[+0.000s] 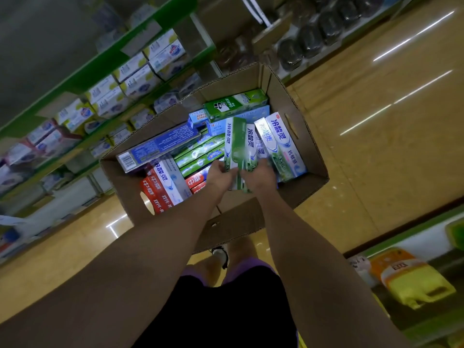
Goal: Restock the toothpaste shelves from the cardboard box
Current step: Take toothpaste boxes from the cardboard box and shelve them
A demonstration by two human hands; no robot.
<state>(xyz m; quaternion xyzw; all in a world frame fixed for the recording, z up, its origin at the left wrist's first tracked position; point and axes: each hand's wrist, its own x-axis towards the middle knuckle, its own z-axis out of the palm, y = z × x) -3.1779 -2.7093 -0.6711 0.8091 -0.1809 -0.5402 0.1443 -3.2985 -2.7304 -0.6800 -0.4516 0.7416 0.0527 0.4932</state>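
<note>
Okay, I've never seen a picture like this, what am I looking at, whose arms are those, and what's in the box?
There is no machine here. A person wears a wide-angle camera on the head, looking forward and down, so this single picture shows their own two bare arms reaching out, with their legs and a shoe below.

On the shiny floor stands an open cardboard box filled with toothpaste cartons in green, blue, white and red. Both hands are inside it: the left hand and the right hand grip the near ends of a bundle of green and white cartons, fingers curled round them.

To the left run green shelves stocked with boxed goods, blurred by motion. At the lower right sit orange and yellow items I cannot identify.
</note>
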